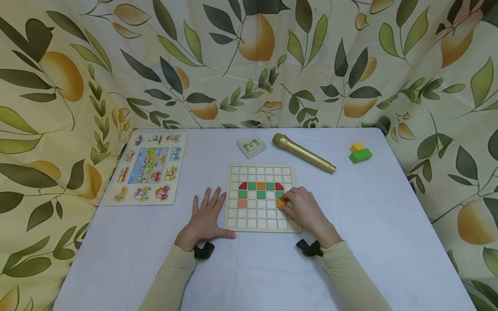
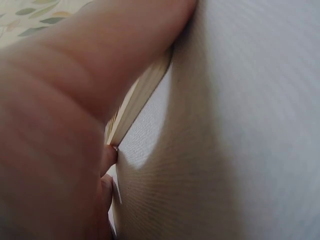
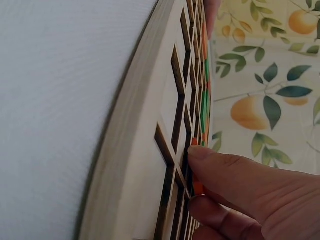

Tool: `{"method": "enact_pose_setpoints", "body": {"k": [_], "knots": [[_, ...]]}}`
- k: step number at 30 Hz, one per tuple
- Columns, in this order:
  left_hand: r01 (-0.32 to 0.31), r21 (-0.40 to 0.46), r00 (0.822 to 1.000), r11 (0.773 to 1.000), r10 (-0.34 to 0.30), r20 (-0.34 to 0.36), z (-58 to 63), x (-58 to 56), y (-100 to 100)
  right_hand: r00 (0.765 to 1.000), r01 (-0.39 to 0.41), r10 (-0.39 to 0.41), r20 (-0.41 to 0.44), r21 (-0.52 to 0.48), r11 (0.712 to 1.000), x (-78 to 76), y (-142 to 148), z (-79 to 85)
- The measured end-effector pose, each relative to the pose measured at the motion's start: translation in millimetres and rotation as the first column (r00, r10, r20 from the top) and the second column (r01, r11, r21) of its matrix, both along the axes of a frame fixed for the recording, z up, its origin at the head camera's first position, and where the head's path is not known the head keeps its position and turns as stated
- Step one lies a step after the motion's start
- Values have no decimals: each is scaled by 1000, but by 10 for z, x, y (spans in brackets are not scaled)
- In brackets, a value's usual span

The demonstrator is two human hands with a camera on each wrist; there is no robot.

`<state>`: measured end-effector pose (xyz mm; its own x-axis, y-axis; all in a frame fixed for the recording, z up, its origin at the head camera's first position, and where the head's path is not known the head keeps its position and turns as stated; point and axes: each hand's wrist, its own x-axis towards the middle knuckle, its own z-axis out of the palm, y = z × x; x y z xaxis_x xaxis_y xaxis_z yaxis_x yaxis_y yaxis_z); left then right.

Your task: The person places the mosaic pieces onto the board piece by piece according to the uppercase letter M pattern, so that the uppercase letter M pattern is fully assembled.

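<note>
A wooden grid board (image 1: 264, 230) lies flat on the table, with red, green and orange tiles in several of its cells. At its right side my right hand (image 1: 307, 211) pinches an orange square tile (image 1: 280, 203) between thumb and fingers. The right wrist view shows this orange tile (image 3: 198, 187) at the cells, partly hidden by the thumb; whether it is fully seated I cannot tell. My left hand (image 1: 206, 220) rests with spread, straight fingers at the board's left side, its thumb by the near left corner. The left wrist view shows the board's edge (image 2: 142, 95) beside that thumb.
A vehicle picture puzzle (image 1: 177, 172) lies at the left. Behind the board are a small square card with a grid pattern (image 1: 250, 147) and a gold microphone (image 1: 303, 152). A green block (image 1: 361, 156) and a yellow block (image 1: 356, 147) sit at the back right.
</note>
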<state>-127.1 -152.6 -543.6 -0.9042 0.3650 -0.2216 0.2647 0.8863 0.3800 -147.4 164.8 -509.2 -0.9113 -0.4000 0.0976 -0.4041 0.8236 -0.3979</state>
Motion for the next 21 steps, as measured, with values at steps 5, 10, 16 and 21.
{"method": "enact_pose_setpoints", "body": {"k": [5, 10, 16, 21], "knots": [[5, -2, 1000, 1000, -5, 3, 0, 12, -1, 1000, -4, 4, 2, -12, 1000, 22, 11, -2], [8, 1, 1000, 1000, -8, -2, 8, 24, 0, 1000, 7, -7, 17, -27, 1000, 33, 18, 5], [13, -5, 1000, 1000, -13, 0, 56, 26, -4, 1000, 20, -18, 25, -81, 997, 29, 27, 40], [8, 27, 999, 1000, -9, 34, 146, 11, -38, 999, 42, -41, 13, -100, 994, -1, 53, 97]]}}
